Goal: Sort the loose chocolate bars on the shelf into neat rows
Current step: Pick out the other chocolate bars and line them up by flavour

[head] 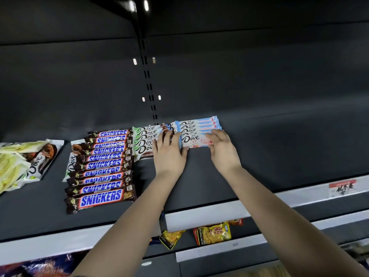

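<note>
Glossy plastic-film wrappers on the Snickers bars [101, 199] and Dove bars [196, 127]; matt dark shelf [279, 148].

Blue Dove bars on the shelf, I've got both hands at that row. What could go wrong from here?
1. The blue bars overlap like shingles. Pushing inward with the left hand and right hand could buckle the front one or slide it over the rest.
2. The left hand also lies on the ends of the green bars, so moving it may knock that row crooked.
</note>
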`<state>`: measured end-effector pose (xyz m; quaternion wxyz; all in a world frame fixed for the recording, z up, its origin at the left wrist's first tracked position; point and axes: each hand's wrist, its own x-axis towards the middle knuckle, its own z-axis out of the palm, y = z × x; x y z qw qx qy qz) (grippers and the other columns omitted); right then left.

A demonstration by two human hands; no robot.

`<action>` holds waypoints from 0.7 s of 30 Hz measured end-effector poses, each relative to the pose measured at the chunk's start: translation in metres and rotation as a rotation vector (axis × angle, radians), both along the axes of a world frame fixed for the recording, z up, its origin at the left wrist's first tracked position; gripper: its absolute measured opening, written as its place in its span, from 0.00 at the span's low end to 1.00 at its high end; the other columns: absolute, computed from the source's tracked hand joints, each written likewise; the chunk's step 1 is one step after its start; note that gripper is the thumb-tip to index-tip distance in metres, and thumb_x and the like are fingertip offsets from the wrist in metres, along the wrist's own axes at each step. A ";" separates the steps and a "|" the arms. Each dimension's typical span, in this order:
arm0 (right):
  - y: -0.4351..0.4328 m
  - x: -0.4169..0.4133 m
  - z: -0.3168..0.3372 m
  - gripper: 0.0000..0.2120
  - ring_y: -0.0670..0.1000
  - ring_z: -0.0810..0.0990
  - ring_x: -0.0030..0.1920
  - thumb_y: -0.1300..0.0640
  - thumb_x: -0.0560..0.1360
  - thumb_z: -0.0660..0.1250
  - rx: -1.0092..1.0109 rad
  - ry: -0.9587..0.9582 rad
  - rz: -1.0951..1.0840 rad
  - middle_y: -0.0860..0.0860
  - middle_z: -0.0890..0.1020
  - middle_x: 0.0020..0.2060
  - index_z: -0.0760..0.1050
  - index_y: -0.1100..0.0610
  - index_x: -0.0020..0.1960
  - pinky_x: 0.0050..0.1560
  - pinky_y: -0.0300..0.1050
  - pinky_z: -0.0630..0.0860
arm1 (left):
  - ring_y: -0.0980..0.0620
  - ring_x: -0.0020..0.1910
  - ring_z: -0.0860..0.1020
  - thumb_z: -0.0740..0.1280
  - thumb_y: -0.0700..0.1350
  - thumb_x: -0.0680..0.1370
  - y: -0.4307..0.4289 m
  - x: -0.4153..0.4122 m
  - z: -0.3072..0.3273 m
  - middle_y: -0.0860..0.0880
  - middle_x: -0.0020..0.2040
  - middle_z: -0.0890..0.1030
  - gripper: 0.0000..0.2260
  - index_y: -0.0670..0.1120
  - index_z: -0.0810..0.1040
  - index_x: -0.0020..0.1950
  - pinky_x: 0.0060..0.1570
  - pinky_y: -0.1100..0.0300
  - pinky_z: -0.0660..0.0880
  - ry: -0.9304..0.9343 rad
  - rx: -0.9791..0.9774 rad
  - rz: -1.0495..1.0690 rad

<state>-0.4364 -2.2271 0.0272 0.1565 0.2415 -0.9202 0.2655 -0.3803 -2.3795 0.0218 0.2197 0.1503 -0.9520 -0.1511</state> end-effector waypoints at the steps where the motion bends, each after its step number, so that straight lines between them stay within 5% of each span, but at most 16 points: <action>1: 0.000 -0.001 -0.001 0.20 0.53 0.63 0.70 0.70 0.75 0.60 0.009 0.004 0.002 0.55 0.69 0.67 0.72 0.58 0.65 0.62 0.44 0.69 | 0.47 0.74 0.53 0.61 0.54 0.78 0.000 0.000 -0.001 0.50 0.73 0.64 0.20 0.51 0.67 0.68 0.72 0.48 0.46 0.000 0.000 0.003; 14: -0.003 0.002 -0.001 0.17 0.61 0.72 0.63 0.66 0.72 0.64 -0.031 0.097 0.014 0.61 0.74 0.62 0.75 0.63 0.60 0.66 0.53 0.68 | 0.48 0.75 0.51 0.60 0.56 0.77 -0.001 0.000 0.000 0.49 0.74 0.62 0.24 0.51 0.63 0.72 0.73 0.47 0.45 -0.018 0.030 0.003; 21: -0.018 0.012 0.013 0.19 0.59 0.66 0.69 0.57 0.75 0.61 0.120 0.153 0.109 0.59 0.72 0.66 0.73 0.59 0.64 0.71 0.56 0.56 | 0.48 0.76 0.50 0.58 0.54 0.78 -0.001 0.005 0.016 0.48 0.76 0.58 0.26 0.48 0.58 0.75 0.73 0.50 0.42 -0.008 0.068 -0.022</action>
